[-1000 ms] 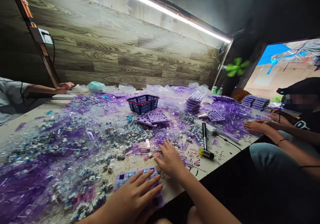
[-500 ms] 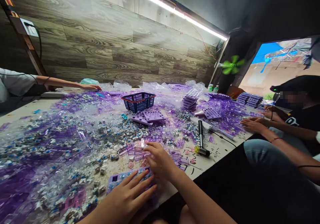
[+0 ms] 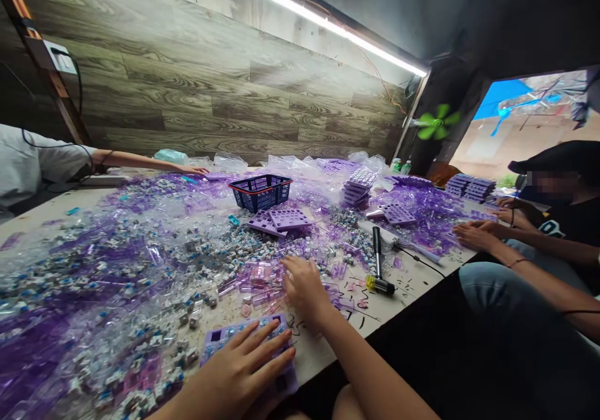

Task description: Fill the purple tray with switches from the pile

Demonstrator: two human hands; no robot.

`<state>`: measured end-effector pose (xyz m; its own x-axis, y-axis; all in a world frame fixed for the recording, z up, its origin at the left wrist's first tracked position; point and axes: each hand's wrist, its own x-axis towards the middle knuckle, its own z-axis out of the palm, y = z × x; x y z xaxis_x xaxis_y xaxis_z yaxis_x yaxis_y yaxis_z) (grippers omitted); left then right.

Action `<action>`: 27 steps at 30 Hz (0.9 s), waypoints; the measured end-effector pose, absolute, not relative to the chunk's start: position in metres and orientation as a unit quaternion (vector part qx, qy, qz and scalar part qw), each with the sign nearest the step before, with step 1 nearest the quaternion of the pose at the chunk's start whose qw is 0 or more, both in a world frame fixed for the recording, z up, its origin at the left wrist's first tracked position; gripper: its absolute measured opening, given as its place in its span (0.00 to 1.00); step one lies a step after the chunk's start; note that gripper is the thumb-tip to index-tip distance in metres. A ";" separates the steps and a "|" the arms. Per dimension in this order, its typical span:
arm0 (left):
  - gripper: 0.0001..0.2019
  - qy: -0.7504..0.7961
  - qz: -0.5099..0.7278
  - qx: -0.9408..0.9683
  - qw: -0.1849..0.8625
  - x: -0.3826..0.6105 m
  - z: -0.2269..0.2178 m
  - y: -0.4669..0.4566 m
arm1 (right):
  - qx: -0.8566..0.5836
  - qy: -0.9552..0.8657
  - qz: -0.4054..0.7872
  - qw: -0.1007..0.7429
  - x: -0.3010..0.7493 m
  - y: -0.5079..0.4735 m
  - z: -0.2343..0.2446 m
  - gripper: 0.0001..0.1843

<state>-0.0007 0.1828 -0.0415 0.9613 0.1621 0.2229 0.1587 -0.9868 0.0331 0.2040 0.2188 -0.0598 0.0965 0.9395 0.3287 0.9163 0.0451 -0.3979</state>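
One purple tray (image 3: 282, 325) under a spread left hand (image 3: 241, 360)

From where I'm standing, the tray lies near the table's (image 3: 321, 360) front edge, directly beneath the left hand's fingers, which are fanned a little apart across its top. Small blue pieces (image 3: 234, 330) sit in the tray, showing just beyond those fingertips.

The right hand (image 3: 304, 290) is farther in, its fingers bent and held close together; I can't tell whether they pinch anything. Just left of its fingertips is a scatter of clear pink and purple bits (image 3: 261, 274). Out to the right of them lies a hammer (image 3: 377, 248). Beyond the same fingertips, two more purple trays (image 3: 290, 219) overlap beside a dark blue basket (image 3: 260, 195), and a heap of grey-and-blue parts (image 3: 201, 254) spreads away to the left. Well off to the right, a co-worker's hands (image 3: 475, 235) rest at the table.
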 end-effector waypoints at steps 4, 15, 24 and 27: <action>0.29 0.083 0.118 0.989 0.027 -0.001 -0.042 0.183 | -0.776 -0.558 -0.025 0.292 0.235 0.219 -0.065 0.25; 0.11 0.115 0.259 0.944 0.169 -0.002 -0.050 0.179 | -0.785 -0.526 -0.053 0.322 0.260 0.215 -0.080 0.16; 0.10 0.365 0.176 0.909 0.094 -0.022 -0.020 0.229 | -0.730 -0.547 -0.098 0.397 0.260 0.201 -0.072 0.14; 0.12 0.435 0.101 0.892 0.070 -0.042 -0.012 0.263 | -0.693 -0.569 -0.110 0.428 0.257 0.196 -0.068 0.13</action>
